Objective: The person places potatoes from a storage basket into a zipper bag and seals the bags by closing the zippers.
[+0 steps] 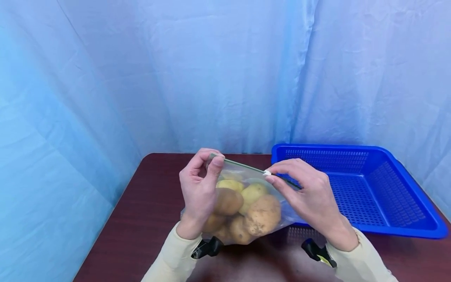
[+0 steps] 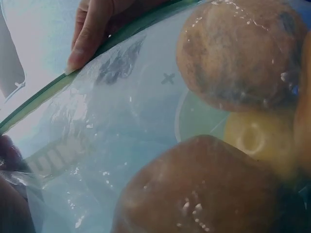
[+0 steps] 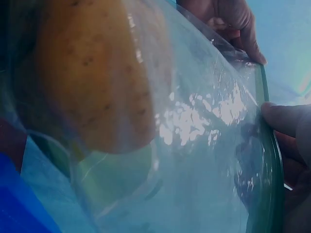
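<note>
I am working at the near half of a dark reddish-brown wooden table (image 1: pixel 148 203), roughly midway between its left and right edges. The far edge runs just behind my hands, with a pale blue curtain (image 1: pixel 225 70) hanging behind it and wrapping round the left side. The left part of the table top lies bare up to its left edge. To my right, a blue perforated plastic basket (image 1: pixel 394 192) fills the far right corner, and its near left corner sits just behind my right hand, so room is tight on that side.

The clear plastic zip bag (image 1: pixel 246 203) stands on the table between my forearms, near the front edge, with its green zip strip (image 1: pixel 243 166) on top, sloping down from left to right. It holds several potatoes (image 1: pixel 262 214), brown speckled ones in front and paler yellow ones behind; the plastic is glossy and wrinkled, with some faint print on it.

My left hand (image 1: pixel 199 192) pinches the left end of the zip strip between thumb and forefinger. My right hand (image 1: pixel 310 196) pinches the small white slider (image 1: pixel 267 172) further along the strip. The two hands are apart, each clamped on the top of the bag, and the wrist views show fingertips (image 2: pixel 77 58) pressed on the strip.
</note>
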`<move>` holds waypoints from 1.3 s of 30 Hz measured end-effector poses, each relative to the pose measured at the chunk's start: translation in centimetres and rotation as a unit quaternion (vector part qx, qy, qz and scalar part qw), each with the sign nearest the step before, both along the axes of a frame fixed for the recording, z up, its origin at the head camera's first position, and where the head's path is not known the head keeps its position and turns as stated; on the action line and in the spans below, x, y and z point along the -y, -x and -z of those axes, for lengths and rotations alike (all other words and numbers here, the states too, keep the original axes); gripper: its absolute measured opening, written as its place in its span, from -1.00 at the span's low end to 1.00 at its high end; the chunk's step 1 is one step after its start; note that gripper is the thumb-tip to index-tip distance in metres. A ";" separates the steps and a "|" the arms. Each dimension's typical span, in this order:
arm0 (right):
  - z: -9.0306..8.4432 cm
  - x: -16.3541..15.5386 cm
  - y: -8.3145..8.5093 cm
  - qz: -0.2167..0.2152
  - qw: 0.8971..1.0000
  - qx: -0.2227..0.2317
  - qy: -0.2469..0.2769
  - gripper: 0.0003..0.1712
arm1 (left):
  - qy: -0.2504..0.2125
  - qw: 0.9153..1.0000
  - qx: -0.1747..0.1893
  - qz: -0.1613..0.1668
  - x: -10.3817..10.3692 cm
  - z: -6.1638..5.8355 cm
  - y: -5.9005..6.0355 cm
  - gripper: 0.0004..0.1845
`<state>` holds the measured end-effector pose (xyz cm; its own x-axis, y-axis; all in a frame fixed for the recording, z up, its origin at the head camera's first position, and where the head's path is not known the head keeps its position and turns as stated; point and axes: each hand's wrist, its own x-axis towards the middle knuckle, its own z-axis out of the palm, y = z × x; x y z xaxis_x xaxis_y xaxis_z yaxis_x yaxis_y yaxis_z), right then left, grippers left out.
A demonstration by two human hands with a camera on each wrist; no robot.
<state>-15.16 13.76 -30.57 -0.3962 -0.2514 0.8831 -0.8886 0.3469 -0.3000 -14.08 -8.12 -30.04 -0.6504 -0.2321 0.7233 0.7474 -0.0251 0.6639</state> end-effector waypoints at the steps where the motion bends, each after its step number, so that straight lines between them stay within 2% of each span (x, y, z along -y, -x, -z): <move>1: 0.1 -0.1 0.0 0.003 1.000 0.000 -0.001 -0.60 | -0.004 1.000 0.002 -0.001 0.1 0.0 0.0 -0.63; 5: 0.6 -0.8 0.1 0.016 1.000 0.006 -0.004 -0.56 | -0.030 0.999 0.014 -0.003 0.2 0.0 0.0 -0.65; 11: 1.4 -1.6 0.5 0.022 1.000 0.022 -0.003 -0.55 | -0.084 0.996 0.020 0.007 0.5 -0.1 0.2 -0.88; 14: 1.7 -2.0 0.5 0.022 0.999 0.038 -0.005 -0.60 | -0.096 0.995 0.021 0.011 0.6 -0.1 0.2 -0.92; 23: 2.0 -2.8 0.3 0.029 0.997 0.071 -0.017 -0.90 | -0.104 0.994 0.021 0.003 0.8 -0.1 0.3 -0.87; 32: 2.0 -2.9 0.1 0.035 0.993 0.108 -0.035 -0.66 | -0.105 0.994 0.024 0.010 0.9 0.0 0.2 -0.84; 39: 2.0 -2.8 0.2 0.032 0.995 0.092 -0.036 -0.76 | -0.091 0.996 0.023 0.008 1.2 0.1 0.2 -0.84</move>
<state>-15.39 16.51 -32.53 -0.5671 -0.2806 0.7744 -0.7964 0.4266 -0.4287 -14.33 -9.27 -30.13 -0.6870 -0.3456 0.6391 0.7142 -0.1597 0.6814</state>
